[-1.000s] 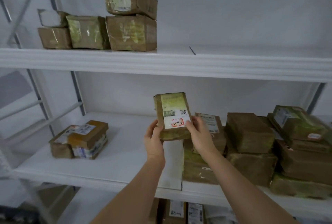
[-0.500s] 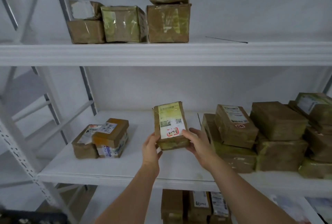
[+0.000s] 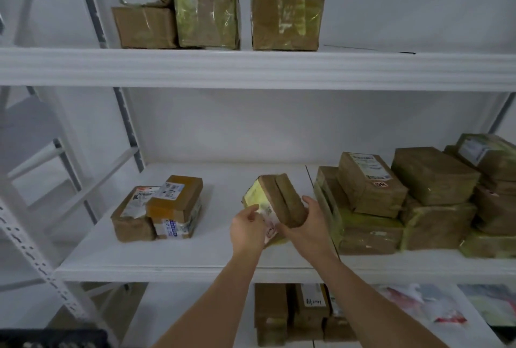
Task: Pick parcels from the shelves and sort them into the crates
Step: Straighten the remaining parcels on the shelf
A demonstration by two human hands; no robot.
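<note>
Nearest us, our left hand (image 3: 247,229) pinches the label face of the parcel (image 3: 275,204) and our right hand (image 3: 307,224) wraps its brown side. The parcel is held over the middle shelf (image 3: 195,255), long axis toward 11 o'clock. Stacked parcels (image 3: 371,202) lie at 3 o'clock.

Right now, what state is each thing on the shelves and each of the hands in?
Held parcel: tilted, label facing left, above middle shelf.
Left hand: gripping its label side.
Right hand: gripping its brown side.
Right stack: piled, resting.
Left pair: resting, touching.
Top-shelf parcels: stacked, resting.
</note>
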